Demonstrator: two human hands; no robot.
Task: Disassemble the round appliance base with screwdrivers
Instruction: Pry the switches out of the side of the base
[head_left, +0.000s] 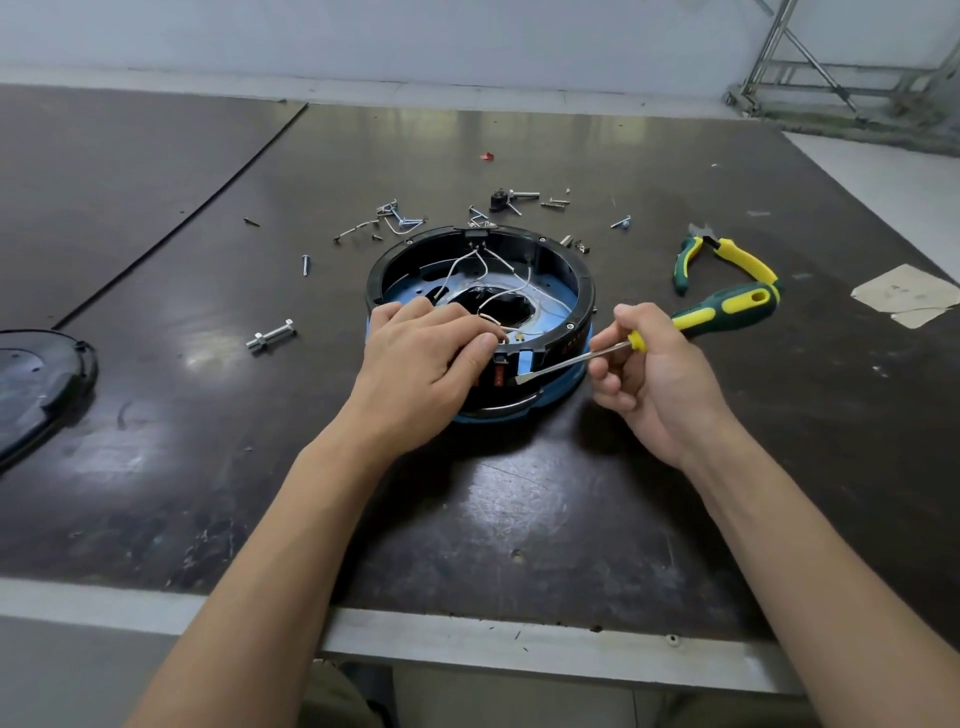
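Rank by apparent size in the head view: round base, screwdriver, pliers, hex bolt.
1. round base
2. screwdriver, though partly hidden by the right hand
3. pliers, close to the screwdriver, so unsure
4. hex bolt

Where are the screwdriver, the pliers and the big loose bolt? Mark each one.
screwdriver (727, 306): head view, on its green and yellow handle.
pliers (740, 258): head view, on the yellow grip.
big loose bolt (271, 335): head view, on its shank, left of the base.
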